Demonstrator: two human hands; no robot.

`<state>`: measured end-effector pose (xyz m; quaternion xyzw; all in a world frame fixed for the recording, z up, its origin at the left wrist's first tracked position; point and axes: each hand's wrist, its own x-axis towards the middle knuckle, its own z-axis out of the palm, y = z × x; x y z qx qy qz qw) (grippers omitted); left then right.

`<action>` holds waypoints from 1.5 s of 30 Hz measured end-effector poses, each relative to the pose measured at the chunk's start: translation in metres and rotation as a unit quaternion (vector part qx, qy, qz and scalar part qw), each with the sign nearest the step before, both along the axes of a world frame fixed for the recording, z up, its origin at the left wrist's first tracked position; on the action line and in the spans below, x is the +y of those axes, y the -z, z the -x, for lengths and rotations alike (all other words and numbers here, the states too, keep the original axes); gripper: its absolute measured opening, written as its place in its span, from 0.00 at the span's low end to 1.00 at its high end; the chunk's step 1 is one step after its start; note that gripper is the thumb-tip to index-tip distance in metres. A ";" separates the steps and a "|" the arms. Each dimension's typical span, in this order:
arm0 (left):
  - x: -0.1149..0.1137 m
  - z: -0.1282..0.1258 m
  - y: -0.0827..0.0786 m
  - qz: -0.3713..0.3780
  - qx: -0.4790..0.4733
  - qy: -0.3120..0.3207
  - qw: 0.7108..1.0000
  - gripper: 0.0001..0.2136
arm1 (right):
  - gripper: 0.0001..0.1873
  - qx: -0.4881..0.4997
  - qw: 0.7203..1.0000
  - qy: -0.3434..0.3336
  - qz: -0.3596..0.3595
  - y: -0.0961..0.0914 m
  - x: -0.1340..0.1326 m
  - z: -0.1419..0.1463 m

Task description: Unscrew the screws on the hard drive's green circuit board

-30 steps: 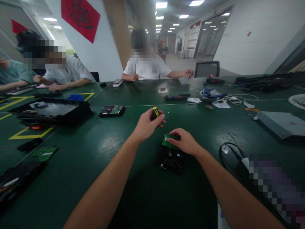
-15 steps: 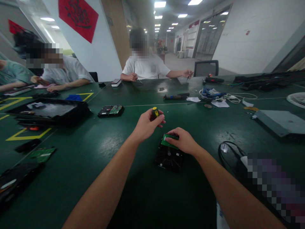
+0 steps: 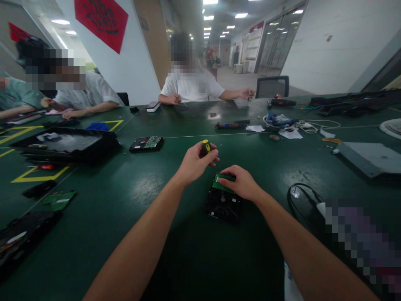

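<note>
A black hard drive (image 3: 223,207) lies on the green table (image 3: 147,221) in front of me, a green circuit board (image 3: 226,184) on its far part. My left hand (image 3: 198,161) is closed round a screwdriver (image 3: 206,146) with a yellow and dark handle, held upright. Its thin shaft points down at the drive's far edge; whether the tip touches a screw is too small to tell. My right hand (image 3: 239,182) grips the far right side of the hard drive, its thumb lying on the circuit board and its other fingers partly hidden behind the edge.
Another hard drive (image 3: 146,144) lies farther left, near a black tray (image 3: 72,144). A loose green board (image 3: 59,200) is at left. To the right are a grey metal box (image 3: 369,159) and a black cable (image 3: 290,200). Across the table sits a person (image 3: 191,85) in white.
The view has shifted slightly. Both hands keep their hold, the screwdriver still upright over the far edge of the hard drive, which has hardly moved.
</note>
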<state>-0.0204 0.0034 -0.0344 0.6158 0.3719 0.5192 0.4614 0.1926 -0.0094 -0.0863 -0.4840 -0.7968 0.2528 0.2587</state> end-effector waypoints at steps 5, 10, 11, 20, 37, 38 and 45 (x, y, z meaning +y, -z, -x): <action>0.001 0.000 0.002 0.002 0.003 0.001 1.000 0.12 | 0.16 0.001 1.000 -0.002 0.000 0.002 0.001 -0.001; 0.002 -0.001 0.006 0.000 -0.008 0.004 1.000 0.11 | 0.15 0.006 1.000 -0.001 -0.013 0.005 0.002 0.000; 0.003 -0.001 0.007 -0.001 -0.009 0.005 1.000 0.10 | 0.16 0.008 1.000 -0.001 -0.018 0.006 0.003 0.000; 0.003 -0.001 0.009 -0.011 -0.005 0.005 1.000 0.09 | 0.18 0.002 0.999 -0.011 -0.035 0.011 0.005 -0.002; 0.004 0.002 0.006 -0.016 -0.011 -0.008 1.000 0.09 | 0.17 -0.025 0.999 -0.009 -0.040 0.010 0.005 0.000; 0.004 0.002 0.006 -0.016 -0.009 -0.008 1.000 0.09 | 0.17 -0.023 0.999 -0.007 -0.040 0.010 0.004 0.001; 0.005 0.001 0.008 -0.014 -0.008 -0.001 1.000 0.10 | 0.18 -0.024 0.999 -0.014 -0.047 0.010 0.005 0.002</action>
